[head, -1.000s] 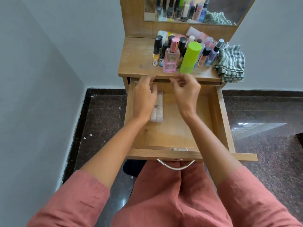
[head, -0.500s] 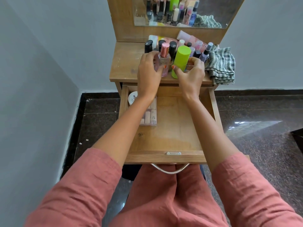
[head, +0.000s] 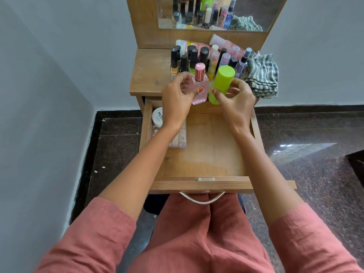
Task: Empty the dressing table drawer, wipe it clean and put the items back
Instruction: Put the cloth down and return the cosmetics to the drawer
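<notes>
Many bottles stand on the wooden table top [head: 149, 75] in the upper middle of the frame. At its front edge, the left hand [head: 177, 101] grips the pink perfume bottle [head: 201, 89] and the right hand [head: 236, 103] grips the green bottle [head: 222, 81], above the open drawer [head: 206, 150] in the centre.

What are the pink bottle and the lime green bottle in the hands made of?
Pink bottle: clear tinted glass or hard plastic, can't tell which; see-through glossy body, shiny metallic-looking cap. Lime green bottle: likely plastic, opaque, matte; even colour, no glare.
</notes>
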A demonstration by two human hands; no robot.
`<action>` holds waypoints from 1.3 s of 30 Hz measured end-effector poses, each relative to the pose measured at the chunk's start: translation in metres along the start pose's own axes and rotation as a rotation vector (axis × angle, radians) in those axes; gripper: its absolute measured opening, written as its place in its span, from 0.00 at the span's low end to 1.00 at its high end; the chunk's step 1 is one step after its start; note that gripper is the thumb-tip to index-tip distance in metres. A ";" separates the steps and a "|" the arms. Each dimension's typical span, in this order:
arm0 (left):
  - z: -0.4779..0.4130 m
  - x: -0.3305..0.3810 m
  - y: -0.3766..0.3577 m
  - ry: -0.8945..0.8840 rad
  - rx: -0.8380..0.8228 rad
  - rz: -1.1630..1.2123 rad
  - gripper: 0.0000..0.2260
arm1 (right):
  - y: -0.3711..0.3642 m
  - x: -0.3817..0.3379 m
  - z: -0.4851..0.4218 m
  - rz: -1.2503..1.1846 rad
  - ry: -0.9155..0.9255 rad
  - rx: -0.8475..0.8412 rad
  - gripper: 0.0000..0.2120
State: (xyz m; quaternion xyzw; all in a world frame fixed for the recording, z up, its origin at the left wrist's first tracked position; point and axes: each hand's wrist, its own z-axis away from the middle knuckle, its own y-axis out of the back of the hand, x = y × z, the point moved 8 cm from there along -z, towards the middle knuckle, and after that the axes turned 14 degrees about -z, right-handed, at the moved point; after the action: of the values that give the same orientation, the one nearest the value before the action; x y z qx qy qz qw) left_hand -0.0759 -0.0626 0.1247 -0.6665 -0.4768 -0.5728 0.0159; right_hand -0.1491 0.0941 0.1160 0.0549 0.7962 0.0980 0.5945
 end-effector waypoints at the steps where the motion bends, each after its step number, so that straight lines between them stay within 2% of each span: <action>1: 0.005 -0.001 -0.003 0.007 -0.023 0.009 0.09 | 0.005 0.003 0.004 0.012 -0.003 -0.002 0.19; 8: 0.036 -0.024 -0.041 0.106 -0.193 0.013 0.09 | 0.032 0.041 0.022 0.147 -0.076 -0.059 0.20; 16: 0.047 -0.048 -0.095 0.182 -0.287 -0.008 0.06 | 0.032 0.073 0.022 0.326 -0.140 -0.183 0.18; 22: 0.039 -0.046 -0.113 0.194 -0.257 -0.071 0.10 | 0.019 0.071 0.017 0.466 -0.085 -0.327 0.31; 30: 0.033 -0.036 -0.129 0.230 -0.269 -0.078 0.12 | 0.015 0.077 0.003 0.572 -0.006 -0.288 0.26; 34: 0.028 -0.038 -0.137 0.252 -0.249 -0.042 0.13 | 0.019 0.075 -0.003 0.785 0.092 -0.219 0.23; 39: 0.026 -0.044 -0.147 0.264 -0.219 -0.037 0.14 | 0.027 0.081 -0.008 0.843 0.038 -0.192 0.24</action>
State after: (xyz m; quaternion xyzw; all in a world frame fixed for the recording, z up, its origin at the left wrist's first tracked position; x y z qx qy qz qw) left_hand -0.1481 0.0053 0.0045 -0.5741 -0.4175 -0.7043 -0.0051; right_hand -0.1808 0.1366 0.0482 0.3181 0.7021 0.4068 0.4902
